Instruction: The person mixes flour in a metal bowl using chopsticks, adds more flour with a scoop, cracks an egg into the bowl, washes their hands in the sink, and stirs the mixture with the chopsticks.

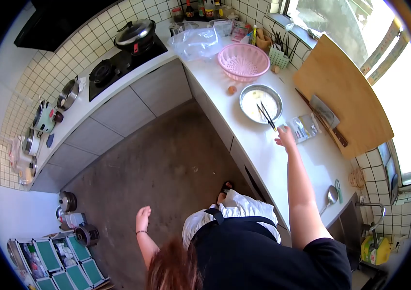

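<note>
My right hand (285,137) reaches over the white counter with its fingers apart. It is at the near ends of a pair of dark chopsticks (266,115), which lean in a metal bowl (240,107) holding a pale, whitish mixture (254,100). I cannot tell whether the fingertips touch the chopsticks. Beside this hand lies a clear plastic packet (305,127) with a printed label. My left hand (142,220) hangs out over the floor, loosely open, with nothing seen in it. A brown egg (232,90) sits left of the bowl.
Behind the bowl stands a pink basket (244,62) near a plastic bag (195,44). A cleaver (325,112) and a knife (338,135) lie by a large wooden board (343,87). A ladle (331,195) and scissors (339,190) are near the sink (345,222). A lidded pan (136,36) is on the stove.
</note>
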A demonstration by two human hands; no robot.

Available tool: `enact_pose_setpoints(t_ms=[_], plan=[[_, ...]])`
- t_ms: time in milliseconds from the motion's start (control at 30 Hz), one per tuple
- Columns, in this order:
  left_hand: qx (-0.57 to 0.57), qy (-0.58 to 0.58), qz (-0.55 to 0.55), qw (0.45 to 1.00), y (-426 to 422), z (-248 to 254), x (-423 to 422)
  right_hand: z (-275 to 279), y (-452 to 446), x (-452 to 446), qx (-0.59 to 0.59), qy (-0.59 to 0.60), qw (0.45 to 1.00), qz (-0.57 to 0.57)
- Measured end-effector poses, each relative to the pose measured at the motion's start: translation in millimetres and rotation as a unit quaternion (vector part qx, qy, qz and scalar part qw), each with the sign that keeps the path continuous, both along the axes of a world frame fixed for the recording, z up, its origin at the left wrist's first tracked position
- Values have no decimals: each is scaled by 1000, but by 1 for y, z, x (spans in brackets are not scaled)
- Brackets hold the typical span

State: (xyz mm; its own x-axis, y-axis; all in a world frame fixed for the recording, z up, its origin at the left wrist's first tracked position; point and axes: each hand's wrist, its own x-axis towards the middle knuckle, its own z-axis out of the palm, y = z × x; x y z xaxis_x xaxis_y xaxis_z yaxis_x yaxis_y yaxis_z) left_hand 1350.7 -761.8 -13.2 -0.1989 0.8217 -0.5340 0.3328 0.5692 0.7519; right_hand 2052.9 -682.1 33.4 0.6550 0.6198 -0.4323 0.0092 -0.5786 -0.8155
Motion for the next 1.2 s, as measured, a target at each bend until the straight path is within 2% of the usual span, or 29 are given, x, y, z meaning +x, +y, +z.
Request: enact_pose_setpoints(t_ms=[100,133,200,367,467,500,600,733,800,867,967,1067,1200], plan=[[73,-8,-72,995,85,35,67,-7,24,4,32,70,996,-52],[108,-21,-108,988,106,32,79,-8,28,5,46,86,994,-59],[79,-14,-135,988,137,69,127,-1,29,-1,77,105,988,-83],[80,-26,-246,965,207,62,186,-2,33,-9,72,176,977,-95],[71,-29,-320,944,251,58,225,-12,32,-11,73,155,981,-91],[71,-25,-342,937,267,58,241,0,35,-17,63,106,986,-113],[85,-13,-411,907,318,62,294,11,44,-12,113,-17,982,-152],[103,-48,-492,863,380,54,373,34,85,-10,249,-56,939,-229],[100,-30,-557,824,405,64,413,51,119,-15,233,-55,941,-241],[104,-32,-601,792,427,73,446,45,148,-12,248,3,941,-231],[101,-38,-659,745,453,89,483,33,179,-7,246,-32,938,-241],[99,-31,-707,699,473,86,507,34,177,-11,269,-15,920,-285],[85,-39,-736,671,487,68,532,56,166,-26,270,6,895,-356]])
